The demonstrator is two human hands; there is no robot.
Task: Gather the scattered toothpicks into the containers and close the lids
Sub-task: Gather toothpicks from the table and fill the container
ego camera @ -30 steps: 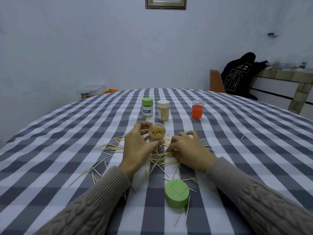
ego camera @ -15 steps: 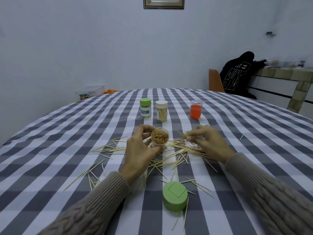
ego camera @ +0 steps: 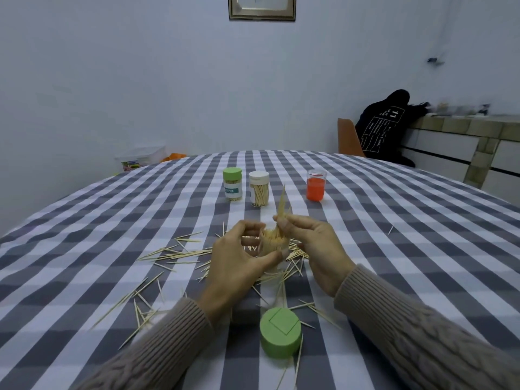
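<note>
- Two jars look done already: a green-capped jar (ego camera: 232,184) and a white-capped jar (ego camera: 259,188) are parked shut, well behind the open container (ego camera: 270,244).
- That open container, pretty full, is gripped by the left hand (ego camera: 239,266), fingers curled round it.
- A small bundle of toothpicks (ego camera: 282,205) is pinched in the right hand (ego camera: 312,246) just above the container's mouth, tips up, apparently about to be fed in.
- Plenty of loose toothpicks (ego camera: 171,253) are scattered on the checked tablecloth (ego camera: 84,220), left of and in front of the container, so lots is left.
- Its green lid (ego camera: 280,335) is lying off, nearer than the container; closing isn't done yet.
- An orange cup (ego camera: 316,184) is seen behind-right, lid state can't be told.
</note>
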